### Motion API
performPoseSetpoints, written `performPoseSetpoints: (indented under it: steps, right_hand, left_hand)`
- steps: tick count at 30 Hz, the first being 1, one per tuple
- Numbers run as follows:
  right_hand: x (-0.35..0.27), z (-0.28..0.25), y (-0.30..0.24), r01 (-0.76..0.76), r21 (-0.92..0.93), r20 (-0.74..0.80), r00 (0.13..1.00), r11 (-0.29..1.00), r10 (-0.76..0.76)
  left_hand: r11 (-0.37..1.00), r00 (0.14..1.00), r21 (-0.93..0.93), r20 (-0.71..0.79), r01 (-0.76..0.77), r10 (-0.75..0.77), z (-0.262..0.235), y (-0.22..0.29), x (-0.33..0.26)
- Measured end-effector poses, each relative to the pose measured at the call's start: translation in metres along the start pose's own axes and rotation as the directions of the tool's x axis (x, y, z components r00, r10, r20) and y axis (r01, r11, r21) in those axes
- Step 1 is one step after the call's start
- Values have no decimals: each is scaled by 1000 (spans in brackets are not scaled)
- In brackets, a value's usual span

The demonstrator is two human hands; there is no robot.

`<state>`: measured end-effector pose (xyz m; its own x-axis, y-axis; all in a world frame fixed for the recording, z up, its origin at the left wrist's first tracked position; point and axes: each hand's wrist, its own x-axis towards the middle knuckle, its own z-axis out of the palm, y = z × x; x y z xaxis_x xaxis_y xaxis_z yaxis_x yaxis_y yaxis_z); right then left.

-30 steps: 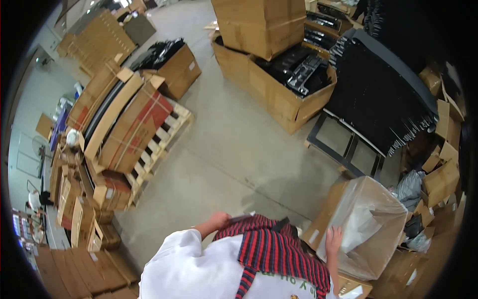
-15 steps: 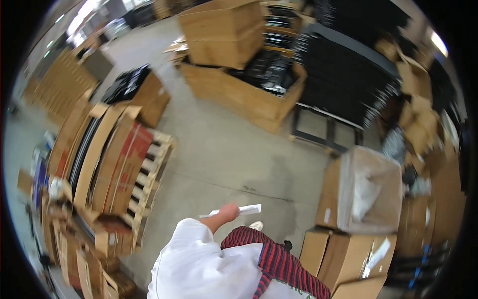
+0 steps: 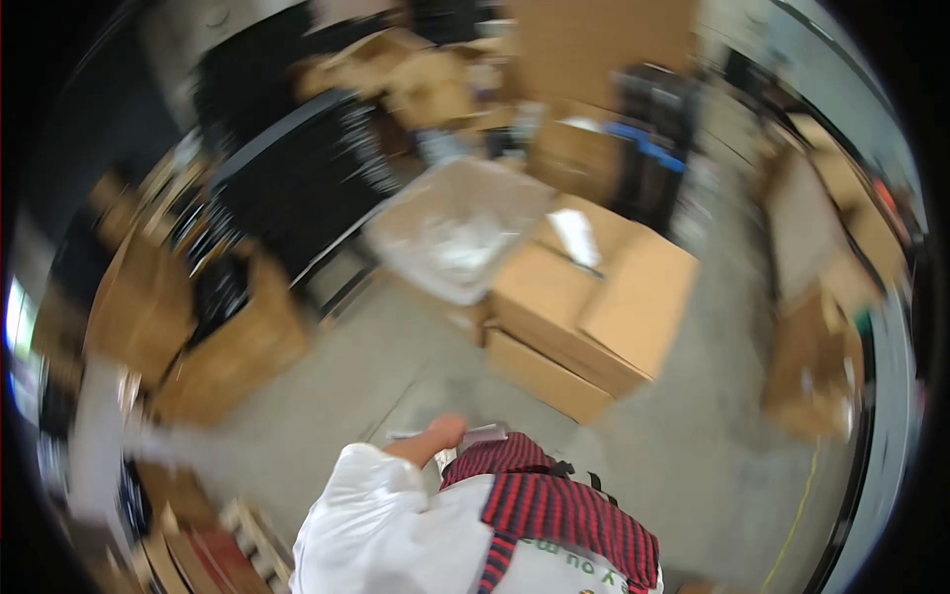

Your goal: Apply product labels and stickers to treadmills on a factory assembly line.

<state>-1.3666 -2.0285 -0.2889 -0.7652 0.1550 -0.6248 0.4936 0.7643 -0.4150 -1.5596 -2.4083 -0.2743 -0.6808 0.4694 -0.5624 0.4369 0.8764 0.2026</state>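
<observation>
A person's left hand (image 3: 442, 433), coming out of a white sleeve (image 3: 366, 495), is closed in a pinch on a thin, flat white strip (image 3: 473, 434) held level at chest height above a concrete floor (image 3: 396, 386); the right hand is out of sight. The blurred strip looks light and bendy, probably paper or thin plastic, best held near its middle. Ahead stand stacked cardboard boxes (image 3: 594, 307) and a box lined with clear plastic (image 3: 455, 228).
</observation>
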Motion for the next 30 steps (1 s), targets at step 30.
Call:
performPoseSetpoints:
  steps: [30]
  right_hand:
    - [-315,54,518,-394,795,-240,495,462,835]
  left_hand:
    - [-66,374,477,760,-876,531,35,877,255]
